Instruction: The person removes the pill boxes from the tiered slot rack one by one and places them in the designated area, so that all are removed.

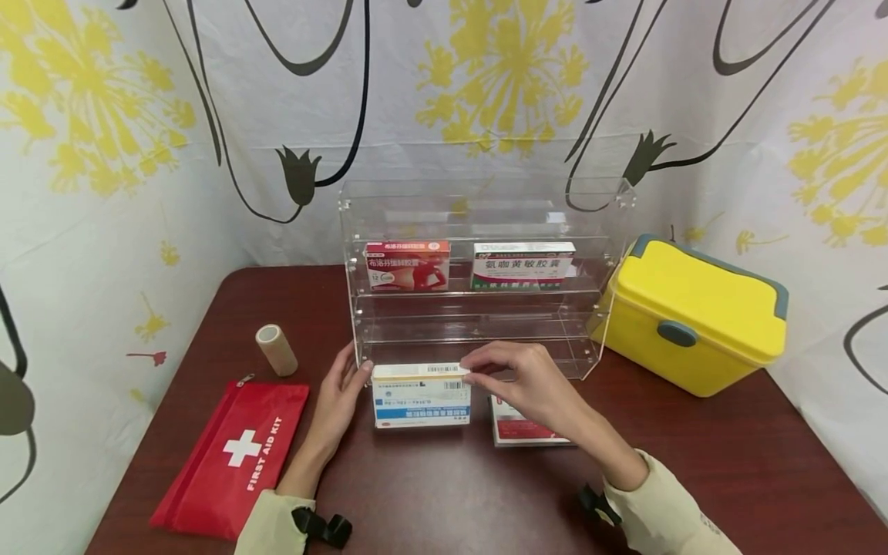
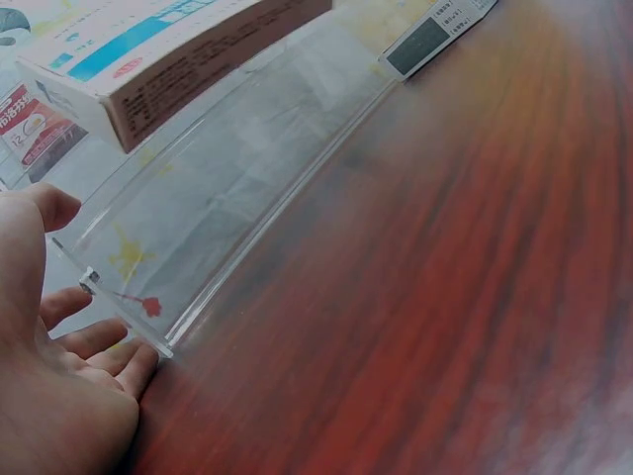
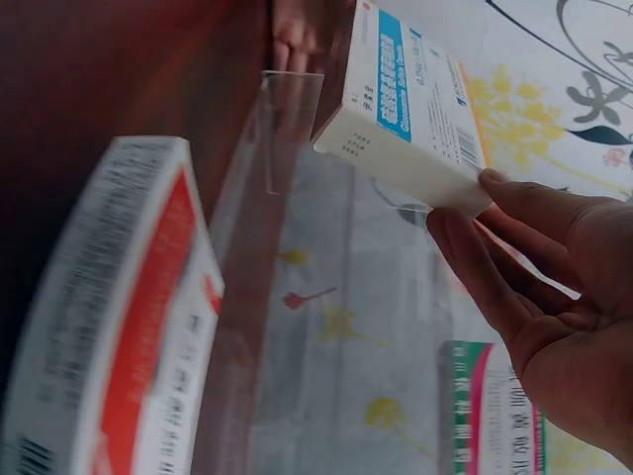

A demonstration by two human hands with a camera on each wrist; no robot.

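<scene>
My right hand (image 1: 527, 379) pinches a white and blue medicine box (image 1: 422, 401) by its right end, between thumb and fingertips. The box is raised in front of the bottom tier of a clear acrylic display rack (image 1: 479, 308), its printing upside down in the head view. At the rack's lower left corner, my left hand (image 1: 340, 397) holds the side panel, thumb at the front edge and fingers along the outside. A red and white medicine box (image 3: 129, 317) lies on the table below my right forearm, partly covered by it in the head view.
On the rack's middle tier stand a red medicine box (image 1: 408, 267) and a white and green one (image 1: 522, 267). A yellow lidded case (image 1: 694, 308) is at the right. Leftward are a beige bandage roll (image 1: 277, 351) and a red first aid pouch (image 1: 236, 455).
</scene>
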